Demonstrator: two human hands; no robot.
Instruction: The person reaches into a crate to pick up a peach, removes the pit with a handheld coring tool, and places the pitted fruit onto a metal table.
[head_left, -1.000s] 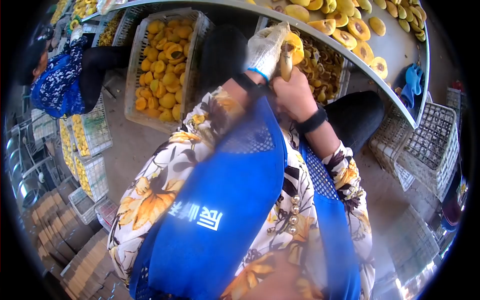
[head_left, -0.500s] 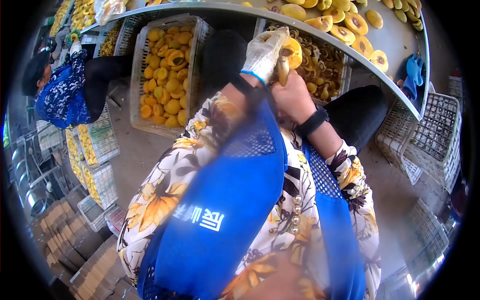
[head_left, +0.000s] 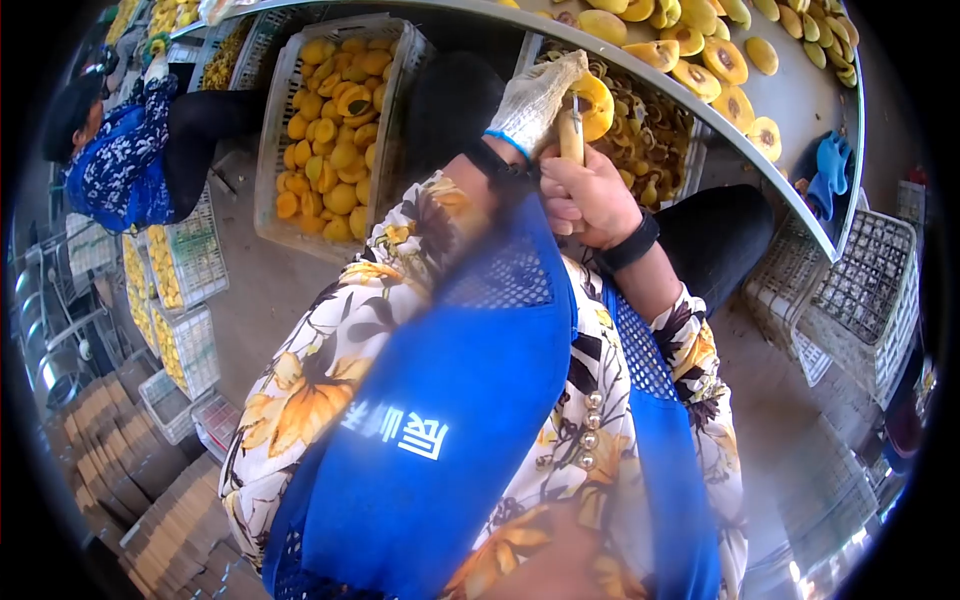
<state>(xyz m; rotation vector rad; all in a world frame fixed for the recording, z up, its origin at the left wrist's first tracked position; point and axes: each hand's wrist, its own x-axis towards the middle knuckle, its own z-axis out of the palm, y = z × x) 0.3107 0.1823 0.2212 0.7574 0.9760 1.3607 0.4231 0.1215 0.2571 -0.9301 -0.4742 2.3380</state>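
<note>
My left hand [head_left: 538, 102], in a white knitted glove with a blue cuff edge, is closed around a yellow peach half [head_left: 598, 104]. Its cut face is turned toward my right side. My bare right hand [head_left: 598, 195] grips the pale handle of a small pitting tool [head_left: 571, 137]. A thin metal part of that tool reaches up against the fruit; its tip is hidden. Both hands are close together above a crate of brown and yellow scraps [head_left: 650, 125], just below the table edge.
Cut peach halves [head_left: 725, 62] lie on the metal table [head_left: 800, 100], near a blue object [head_left: 829, 172]. To the left stands a crate [head_left: 272, 185] of yellow halves. A co-worker [head_left: 125, 165] sits farther left. Stacked crates [head_left: 860, 290] stand at right.
The tool's handle has become more upright, and its metal part now shows against the peach half. My right hand's fingers have turned more into view. The whole view has shifted slightly.
</note>
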